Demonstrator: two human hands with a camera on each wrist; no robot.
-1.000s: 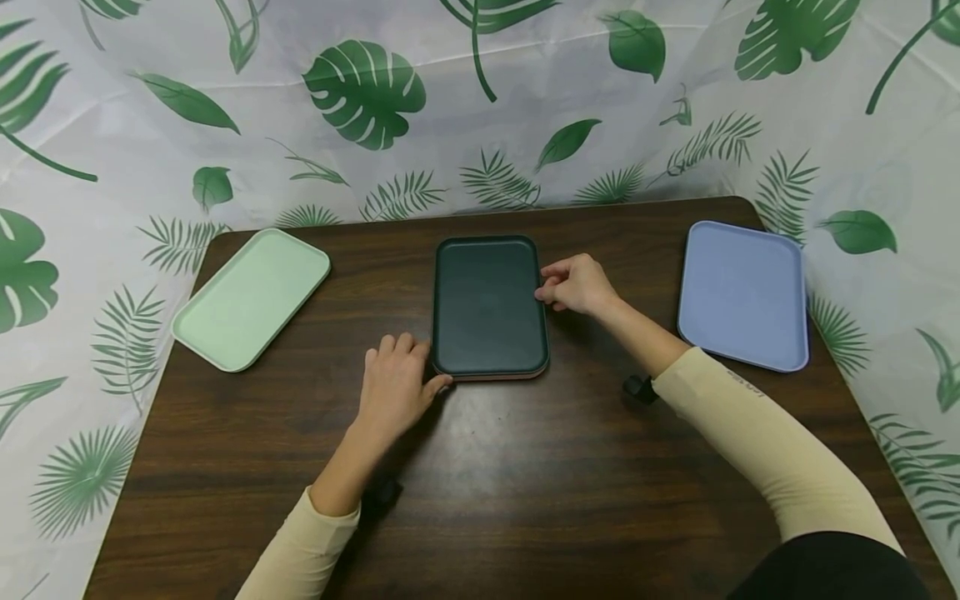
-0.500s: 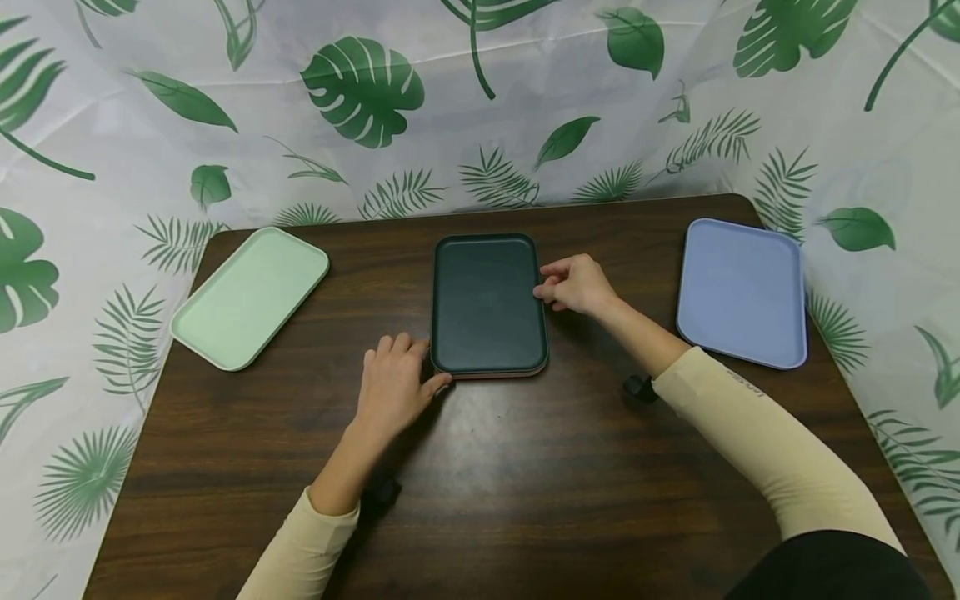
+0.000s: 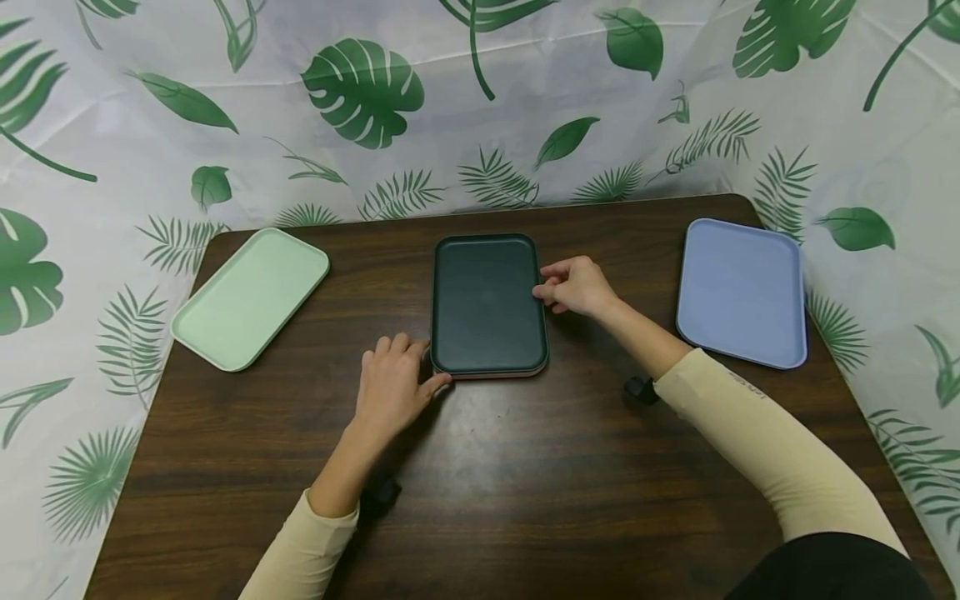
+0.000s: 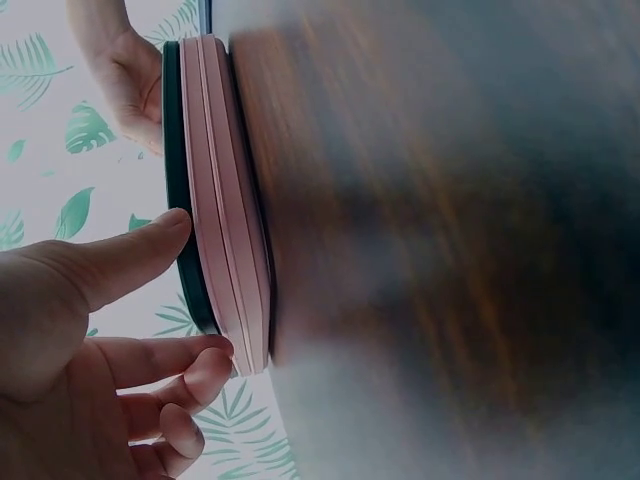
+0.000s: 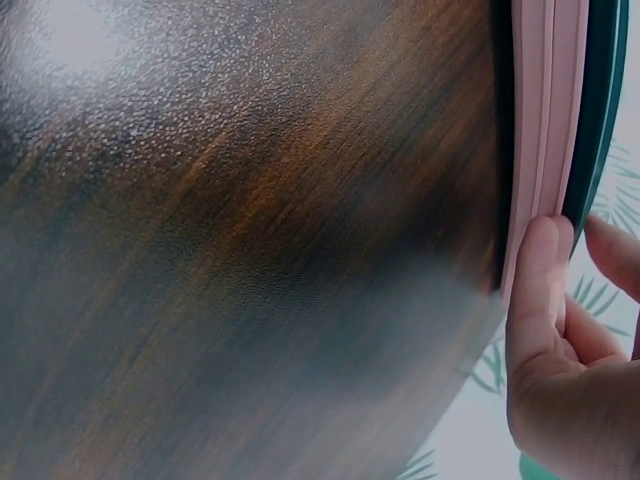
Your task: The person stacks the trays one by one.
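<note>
A dark green tray lies on top of pink trays, their edges stacked flush in the wrist views. At its near left corner rests my left hand: the thumb touches the green rim and the loosely bent fingers reach the left side. Across from it, my right hand touches the stack's right side. In the right wrist view, that thumb lies straight along the pink edges, with the index fingertip right at the green rim.
A light green tray lies slanted at the left of the brown wooden table. Near the table's right edge lies a blue tray. A leaf-printed cloth hangs behind the table and along its sides.
</note>
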